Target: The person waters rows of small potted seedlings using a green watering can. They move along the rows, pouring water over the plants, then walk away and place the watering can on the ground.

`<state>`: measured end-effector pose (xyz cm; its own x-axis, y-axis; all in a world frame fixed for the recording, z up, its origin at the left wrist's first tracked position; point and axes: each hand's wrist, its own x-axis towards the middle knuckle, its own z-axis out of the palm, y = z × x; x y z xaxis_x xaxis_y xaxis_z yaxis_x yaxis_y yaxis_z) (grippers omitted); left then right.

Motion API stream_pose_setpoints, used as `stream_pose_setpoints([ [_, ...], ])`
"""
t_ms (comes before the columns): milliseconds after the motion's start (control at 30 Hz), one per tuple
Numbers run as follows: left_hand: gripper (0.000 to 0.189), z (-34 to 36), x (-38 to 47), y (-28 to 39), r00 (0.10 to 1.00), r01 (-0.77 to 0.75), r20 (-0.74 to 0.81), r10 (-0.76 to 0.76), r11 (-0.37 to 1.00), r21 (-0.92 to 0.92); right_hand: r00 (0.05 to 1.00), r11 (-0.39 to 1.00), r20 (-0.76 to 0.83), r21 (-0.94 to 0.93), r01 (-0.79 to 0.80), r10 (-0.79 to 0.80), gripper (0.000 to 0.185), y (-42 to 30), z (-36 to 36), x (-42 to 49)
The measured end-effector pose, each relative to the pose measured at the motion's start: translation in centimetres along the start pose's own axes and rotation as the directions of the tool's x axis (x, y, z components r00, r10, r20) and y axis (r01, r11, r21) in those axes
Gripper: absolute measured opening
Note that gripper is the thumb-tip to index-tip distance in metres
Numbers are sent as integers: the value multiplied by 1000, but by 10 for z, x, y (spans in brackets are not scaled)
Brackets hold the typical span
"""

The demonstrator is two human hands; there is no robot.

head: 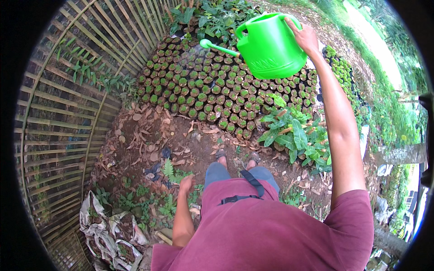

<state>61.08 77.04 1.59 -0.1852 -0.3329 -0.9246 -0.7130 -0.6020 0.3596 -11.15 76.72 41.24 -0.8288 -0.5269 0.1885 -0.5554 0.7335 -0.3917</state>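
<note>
My right hand (305, 36) grips the handle of a green plastic watering can (273, 47), held out high at arm's length. The can's long spout ends in a rose (205, 43) pointing left, and a fine spray of water falls from it over the seedlings. Below lie many small round potted seedlings (203, 88) in dark bags, packed in close rows, with tiny green tufts on top. My left hand (187, 184) hangs low by my left side, away from the can; its fingers look loosely curled, and nothing can be made out in it.
A bamboo slat fence (61, 125) curves along the left. Larger leafy plants (295, 133) stand right of the seedlings, others (220, 20) behind them. Dry leaves (152, 135) cover soil before my feet. White torn sacks (101, 233) lie at lower left; a tree trunk (401, 154) is at right.
</note>
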Motion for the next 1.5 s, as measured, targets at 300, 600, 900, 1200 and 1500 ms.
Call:
stream_pose_setpoints([
  [300, 41, -3, 0, 7, 1000, 10, -5, -10, 1000, -3, 969, 985, 247, -165, 52, -10, 77, 11, 10, -43],
  [600, 42, -8, -14, -12, 999, 14, -36, -16, 999, -30, 962, 966, 265, -223, 129, -67, 81, -30, 47, -34],
  [900, 39, -12, -18, -41, 997, 65, -49, -68, 997, -50, 994, 995, 57, 41, 92, -95, 87, -113, 59, 7],
  [1200, 43, -9, -14, -36, 999, 5, -44, -8, 997, -71, 997, 994, -5, 74, 77, -77, 83, -95, 59, 1],
  [1500, 45, -14, -10, -11, 999, 19, -35, -22, 996, -82, 972, 972, 230, -211, 101, -51, 79, -54, 66, -34],
])
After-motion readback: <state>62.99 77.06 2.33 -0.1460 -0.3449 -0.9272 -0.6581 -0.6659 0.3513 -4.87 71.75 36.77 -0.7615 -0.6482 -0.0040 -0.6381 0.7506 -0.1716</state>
